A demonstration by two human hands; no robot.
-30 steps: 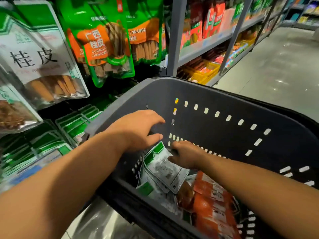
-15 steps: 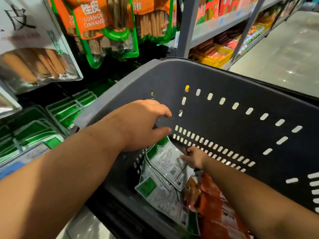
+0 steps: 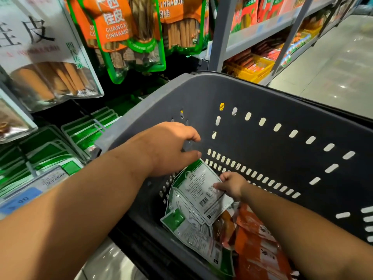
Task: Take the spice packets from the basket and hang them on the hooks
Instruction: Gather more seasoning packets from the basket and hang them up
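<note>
A dark grey basket [image 3: 252, 91] fills the middle of the view. In its bottom lie several green-and-white spice packets [image 3: 193, 231] and orange packets [image 3: 260, 251]. My right hand [image 3: 232, 183] pinches the right edge of the top green-and-white packet [image 3: 199, 188], back side up with a barcode. My left hand [image 3: 171, 146] hovers over the basket's left rim just above that packet's top corner, fingers spread, holding nothing. Rows of green-and-white packets hang on hooks [image 3: 96, 123] to the left of the basket.
Large cinnamon bags [image 3: 129, 35] and a white bag [image 3: 46, 57] hang on the display above the hooks. Price tags [image 3: 22, 201] sit at lower left. A grey shelf upright [image 3: 222, 33] stands behind the basket, with stocked shelves and an aisle floor [image 3: 333, 67] to the right.
My right hand slid from on top of the packet to its right edge and gripped it. The view tilted down toward the basket. My left hand stayed over the left rim.
</note>
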